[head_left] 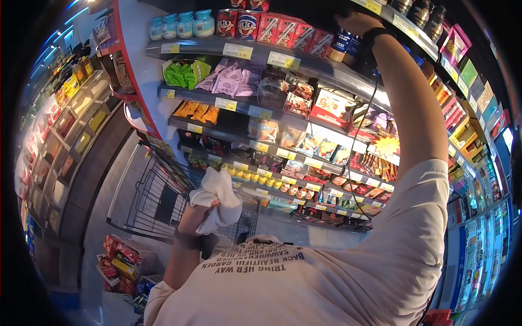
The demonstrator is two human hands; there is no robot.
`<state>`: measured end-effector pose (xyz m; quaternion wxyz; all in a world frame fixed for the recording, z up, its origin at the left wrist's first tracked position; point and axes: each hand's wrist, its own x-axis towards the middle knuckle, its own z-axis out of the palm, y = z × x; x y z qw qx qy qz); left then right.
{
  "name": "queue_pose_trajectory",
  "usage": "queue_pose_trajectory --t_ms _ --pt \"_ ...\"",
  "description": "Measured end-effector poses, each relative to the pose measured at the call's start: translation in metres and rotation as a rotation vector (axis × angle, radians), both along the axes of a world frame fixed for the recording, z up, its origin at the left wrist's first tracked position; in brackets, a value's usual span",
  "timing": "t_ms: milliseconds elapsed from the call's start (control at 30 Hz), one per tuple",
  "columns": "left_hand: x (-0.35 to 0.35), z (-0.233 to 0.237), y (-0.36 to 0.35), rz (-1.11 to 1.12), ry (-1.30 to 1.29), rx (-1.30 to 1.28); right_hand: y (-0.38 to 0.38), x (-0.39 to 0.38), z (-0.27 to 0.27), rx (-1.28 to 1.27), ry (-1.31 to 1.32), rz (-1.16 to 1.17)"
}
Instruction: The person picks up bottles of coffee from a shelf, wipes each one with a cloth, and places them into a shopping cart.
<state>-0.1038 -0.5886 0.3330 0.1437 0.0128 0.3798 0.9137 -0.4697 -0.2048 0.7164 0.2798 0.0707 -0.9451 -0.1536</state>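
Note:
In my left hand [204, 213] a crumpled white cloth [220, 196] is bunched up, held low in front of my chest with the fingers closed round it. My right arm stretches up to the top shelf. My right hand [360, 25] is there in shadow, just above jars with dark blue labels [341, 43]. Its fingers are dim and partly hidden, so I cannot make out whether they grip a jar. Left of those jars stand red drink cartons [285, 33], red cans with a cartoon face [248, 25] and light blue jars [204, 24].
Lower shelves hold green packets [186, 74], purple packets [234, 79] and many snack bags above price tags. A wire shopping cart [149, 190] stands at the left. Boxes of goods [126, 263] sit on the floor. A thin dark cable [373, 98] hangs before the shelves.

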Motion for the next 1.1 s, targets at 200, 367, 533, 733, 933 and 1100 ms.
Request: queue_pose_trajectory --t_ms 200,367,533,733,933,1100 --pt "0.005 -0.005 0.008 0.046 0.033 -0.108 0.032 -0.022 0.009 0.314 -0.086 0.158" --pt "0.006 -0.006 0.011 0.039 -0.027 -0.124 -0.012 0.100 -0.007 0.077 -0.023 0.114" --pt "0.002 0.001 0.028 0.003 -0.053 -0.052 -0.028 0.243 -0.094 0.028 -0.218 0.491" --pt "0.012 -0.059 -0.021 -0.435 -0.352 0.035 -0.014 0.345 -0.356 -0.570 -1.168 0.935" --pt "0.048 -0.113 -0.044 -0.621 -0.506 -0.191 -0.023 0.465 -0.508 -1.244 -1.438 0.441" --pt "0.012 -0.077 -0.001 -0.757 -0.421 -0.609 -0.015 0.501 -0.411 -1.370 -1.537 0.143"
